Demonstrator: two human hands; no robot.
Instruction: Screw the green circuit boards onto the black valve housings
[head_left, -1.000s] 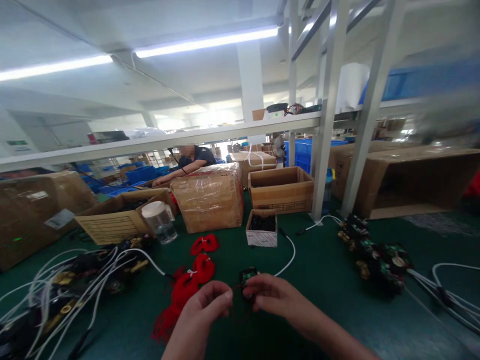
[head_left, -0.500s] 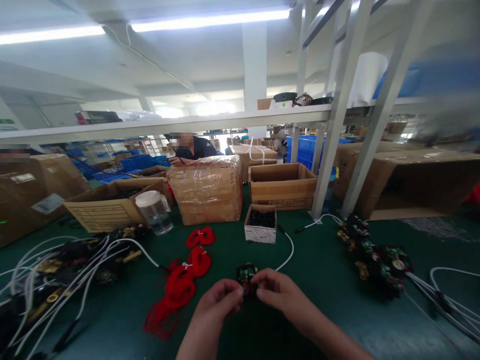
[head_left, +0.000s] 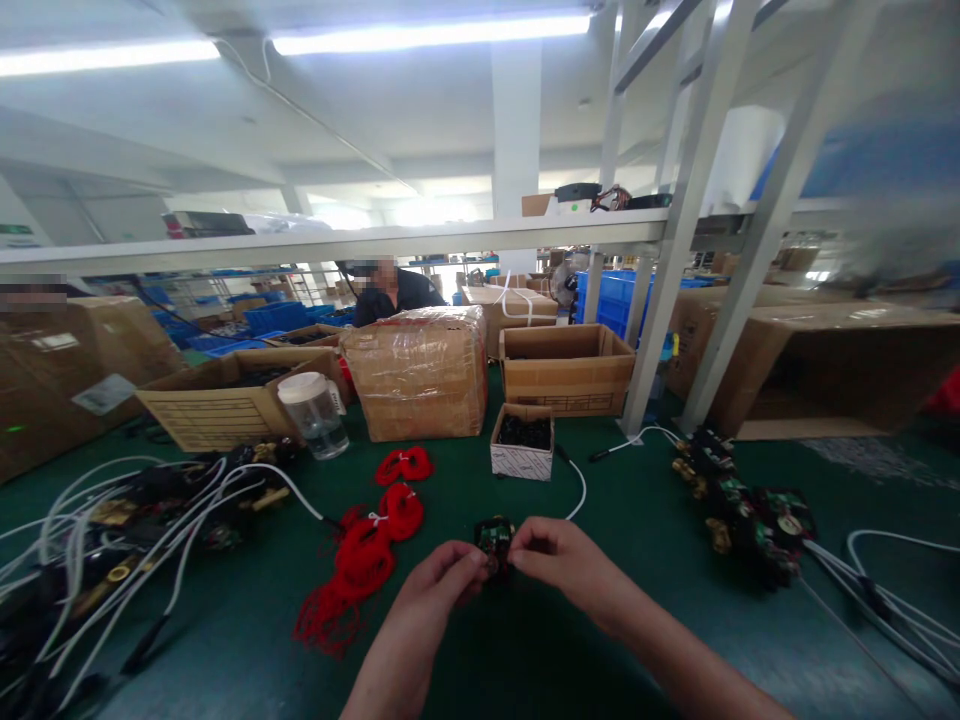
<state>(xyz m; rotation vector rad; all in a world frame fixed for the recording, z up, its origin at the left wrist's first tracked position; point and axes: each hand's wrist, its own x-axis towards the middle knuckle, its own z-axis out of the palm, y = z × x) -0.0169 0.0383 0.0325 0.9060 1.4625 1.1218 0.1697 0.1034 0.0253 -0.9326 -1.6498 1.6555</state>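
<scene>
Circuit board [head_left: 493,534] lies near, between left hand [head_left: 441,580] and right hand [head_left: 561,553], probably for shared access; fingertips together, anything pinched indiscernible.

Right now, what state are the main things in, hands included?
Left hand: fingertips together, grip unclear
Right hand: fingertips together, grip unclear
Circuit unit: board exposed
Small white box: open, holding black parts
Taped carton: closed
Clear jar: lid on, upright
Red wires: coiled, tied
Ceiling lights: lit

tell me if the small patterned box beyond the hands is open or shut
Open. The top of the small box is uncovered, and black pieces show inside it.
</scene>
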